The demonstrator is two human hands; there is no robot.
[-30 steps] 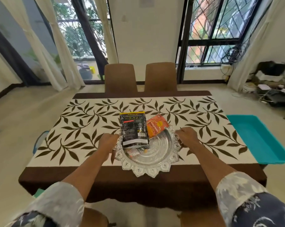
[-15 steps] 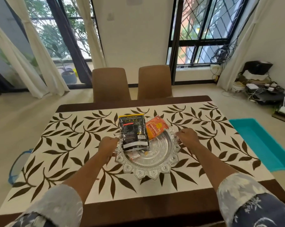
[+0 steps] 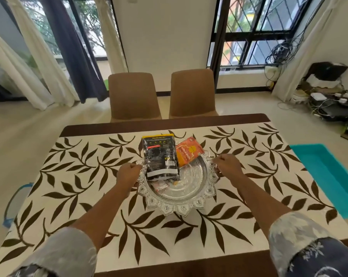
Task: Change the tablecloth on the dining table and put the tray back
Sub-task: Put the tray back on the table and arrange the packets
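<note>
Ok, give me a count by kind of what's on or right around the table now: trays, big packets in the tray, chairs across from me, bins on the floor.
Trays: 1, the silver tray, gripped by the left hand and right hand
Large packets: 2, black packet and orange packet
Chairs: 2, and
Floor bins: 1, teal bin
Total: 6

Bright daylight from windows (image 3: 255,31); soft shadows; wide-angle edge warping; slight blur, perhaps motion.

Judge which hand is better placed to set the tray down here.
Neither alone: left hand and right hand grip opposite rims of the silver tray, which carries a black packet and orange packet. Both should probably lower together.
</note>
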